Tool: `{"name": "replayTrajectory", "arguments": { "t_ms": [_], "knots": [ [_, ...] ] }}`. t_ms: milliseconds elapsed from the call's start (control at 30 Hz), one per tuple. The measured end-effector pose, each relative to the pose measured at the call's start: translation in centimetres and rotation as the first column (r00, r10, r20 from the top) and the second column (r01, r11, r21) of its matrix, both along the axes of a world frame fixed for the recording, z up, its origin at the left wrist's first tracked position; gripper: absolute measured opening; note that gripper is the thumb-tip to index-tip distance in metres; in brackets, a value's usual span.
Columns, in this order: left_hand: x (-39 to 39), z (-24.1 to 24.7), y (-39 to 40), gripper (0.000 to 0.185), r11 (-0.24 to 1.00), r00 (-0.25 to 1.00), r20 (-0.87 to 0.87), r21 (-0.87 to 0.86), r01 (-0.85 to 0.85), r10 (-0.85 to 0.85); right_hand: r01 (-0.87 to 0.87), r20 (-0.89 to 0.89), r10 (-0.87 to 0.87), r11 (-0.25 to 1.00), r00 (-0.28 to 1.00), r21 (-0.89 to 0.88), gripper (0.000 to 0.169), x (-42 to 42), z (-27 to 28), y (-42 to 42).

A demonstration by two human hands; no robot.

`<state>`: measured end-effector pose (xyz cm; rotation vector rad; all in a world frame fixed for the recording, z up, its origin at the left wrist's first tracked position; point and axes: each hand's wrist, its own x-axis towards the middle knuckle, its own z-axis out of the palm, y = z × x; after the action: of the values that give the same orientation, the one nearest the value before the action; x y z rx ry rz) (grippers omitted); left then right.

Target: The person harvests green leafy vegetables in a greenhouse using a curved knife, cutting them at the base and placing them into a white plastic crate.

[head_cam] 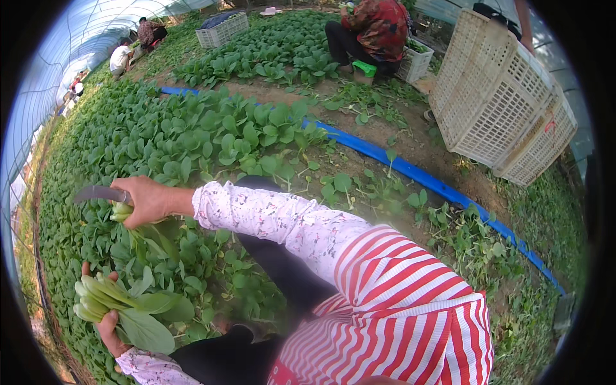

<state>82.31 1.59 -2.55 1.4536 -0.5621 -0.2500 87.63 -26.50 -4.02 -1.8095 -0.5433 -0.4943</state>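
In my right hand (pixel 150 201) is a knife with a curved blade (pixel 98 194), pointing left over the leaf bed. The same hand also grips a few pale-stemmed leafy greens (pixel 122 211), whose leaves hang below the palm. My left hand (pixel 109 332), nearer the lower left, is closed around a bunch of leafy greens (pixel 113 298). The bunch's pale stem bases face left and its broad leaves spread right. Part of the left hand is hidden by the bunch. Both hands are above dense growing greens (pixel 139 130), apart from each other.
A blue hose (pixel 385 154) runs across the soil. Stacked plastic crates (pixel 500 91) are tilted at the upper right, with a person's arm behind them. A person in a patterned jacket (pixel 378 29) sits by a crate (pixel 416 62). Another crate (pixel 222 30) and more people (pixel 120 58) are farther back.
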Motion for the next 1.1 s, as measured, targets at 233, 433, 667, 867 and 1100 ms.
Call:
{"name": "replayTrajectory", "arguments": {
  "t_ms": [233, 433, 667, 867, 1100],
  "knots": [
    [2.0, -0.8, -7.2, 0.073, 0.980, 0.983, -0.091, -0.106, -0.170, 0.161, -0.319, -0.013, 0.335, 0.908, 0.942, 0.271, 0.055, -3.0, 1.0, -3.7],
    [3.7, -2.4, -5.6, 0.066, 0.979, 0.994, 0.001, -0.172, -0.108, 0.110, -0.386, -0.039, 0.470, 0.767, 0.882, 0.513, 0.057, -2.2, 0.4, -1.3],
    [2.4, -1.0, -10.8, 0.058, 0.995, 0.991, -0.135, -0.096, -0.025, 0.012, -0.352, -0.115, 0.487, 0.755, 0.866, 0.553, 0.057, -2.5, 0.9, -3.6],
    [2.0, -2.1, -11.1, 0.077, 0.991, 0.991, -0.097, -0.110, 0.077, -0.088, -0.388, -0.029, 0.449, 0.801, 0.893, 0.456, 0.051, -1.9, 0.2, -1.8],
    [2.6, -2.0, -14.0, 0.057, 0.987, 0.992, 0.052, -0.120, -0.106, 0.113, -0.350, 0.017, 0.392, 0.800, 0.920, 0.487, 0.048, 0.0, -0.1, -1.4]
  ]
}}
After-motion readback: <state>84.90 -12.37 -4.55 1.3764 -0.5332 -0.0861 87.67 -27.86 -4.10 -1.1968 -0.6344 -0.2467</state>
